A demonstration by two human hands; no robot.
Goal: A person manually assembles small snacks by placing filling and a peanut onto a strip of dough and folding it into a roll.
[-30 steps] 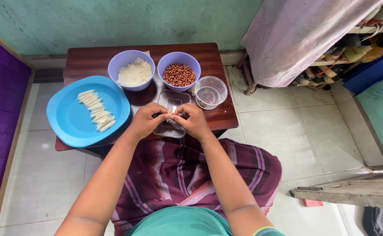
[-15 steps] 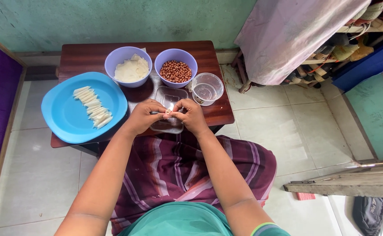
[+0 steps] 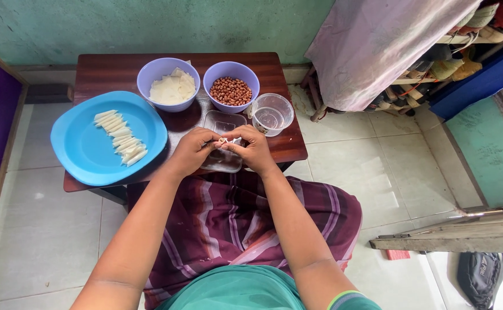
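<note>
From the head view we see our left hand [image 3: 193, 150] and right hand [image 3: 253, 150] brought together, fingertips pinched on what seems a small white wrapper [image 3: 224, 140], held over the clear tray [image 3: 223, 123] on the table [image 3: 113, 72], near the blue plate [image 3: 85, 155] of rolls [image 3: 120, 138].

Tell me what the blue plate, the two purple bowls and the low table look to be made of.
The blue plate looks like plastic: one even colour, a smooth, soft sheen. The purple bowls seem plastic too, with thin matte rims. The table appears to be dark wood, varnished, with faint grain and a glossy reflection.
</note>
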